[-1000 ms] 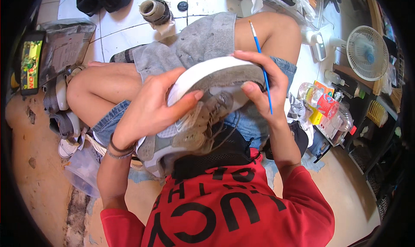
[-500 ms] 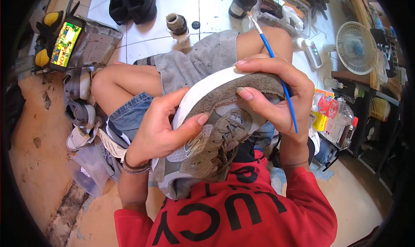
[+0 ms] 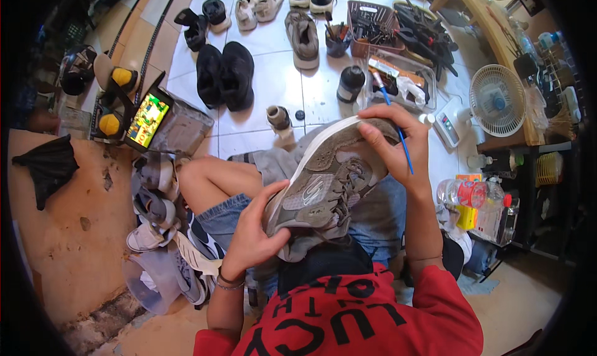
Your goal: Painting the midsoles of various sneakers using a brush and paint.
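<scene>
A grey-brown laced sneaker (image 3: 320, 189) with a white midsole edge is held on a slant above my lap, its laces facing right. My left hand (image 3: 258, 234) grips its lower-left end. My right hand (image 3: 404, 150) is closed round the upper-right end, thumb over the shoe's side, and also holds a thin blue paintbrush (image 3: 385, 101) with its bristles pointing up. A grey cloth (image 3: 272, 163) lies across my legs behind the shoe, partly hidden by it.
Pairs of shoes (image 3: 226, 76), a dark bottle (image 3: 350, 84), a tool basket (image 3: 370, 20) and a clear box (image 3: 415, 85) stand on white tiles ahead. A propped phone (image 3: 148, 121) and stacked shoes (image 3: 152, 206) are left; a fan (image 3: 497, 99) and plastic bottles (image 3: 472, 194) are right.
The view has tilted forward, showing more floor. The shoe has turned to a steeper slant, and my left hand has moved from its middle toward its lower end.
</scene>
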Demonstrator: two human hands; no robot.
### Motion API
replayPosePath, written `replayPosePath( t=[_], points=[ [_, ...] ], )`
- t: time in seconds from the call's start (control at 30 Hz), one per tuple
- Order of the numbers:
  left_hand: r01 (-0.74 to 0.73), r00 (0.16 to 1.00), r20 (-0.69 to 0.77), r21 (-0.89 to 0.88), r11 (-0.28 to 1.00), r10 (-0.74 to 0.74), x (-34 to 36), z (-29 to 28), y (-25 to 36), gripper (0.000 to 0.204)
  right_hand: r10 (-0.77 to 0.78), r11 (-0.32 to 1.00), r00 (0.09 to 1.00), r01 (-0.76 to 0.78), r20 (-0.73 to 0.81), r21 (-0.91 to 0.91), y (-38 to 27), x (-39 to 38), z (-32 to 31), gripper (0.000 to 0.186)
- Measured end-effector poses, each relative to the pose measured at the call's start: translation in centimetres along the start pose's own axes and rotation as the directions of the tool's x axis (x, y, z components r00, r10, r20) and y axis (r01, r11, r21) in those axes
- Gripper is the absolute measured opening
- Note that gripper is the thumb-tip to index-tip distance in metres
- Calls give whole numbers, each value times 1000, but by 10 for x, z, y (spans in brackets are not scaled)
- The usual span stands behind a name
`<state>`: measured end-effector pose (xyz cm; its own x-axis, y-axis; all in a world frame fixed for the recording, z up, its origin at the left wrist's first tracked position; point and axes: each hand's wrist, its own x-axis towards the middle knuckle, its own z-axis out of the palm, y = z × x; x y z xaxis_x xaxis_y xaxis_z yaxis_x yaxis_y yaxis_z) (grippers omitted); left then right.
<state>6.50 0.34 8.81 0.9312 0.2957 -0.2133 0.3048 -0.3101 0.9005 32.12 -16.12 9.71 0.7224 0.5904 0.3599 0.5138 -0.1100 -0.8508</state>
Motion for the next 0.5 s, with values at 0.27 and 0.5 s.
replayPosePath(
  t=[0.27,0.5],
  points=[
    [-120,905,-391,-614,780,-168,80,-80,-15,63,200,916,928,-63,-313,397,88,-8,-18,17],
    [193,849,-341,-513,836,-405,306,-148,-89,44,148,979,975,-121,-165,162,132,-52,28,14]
  ],
)
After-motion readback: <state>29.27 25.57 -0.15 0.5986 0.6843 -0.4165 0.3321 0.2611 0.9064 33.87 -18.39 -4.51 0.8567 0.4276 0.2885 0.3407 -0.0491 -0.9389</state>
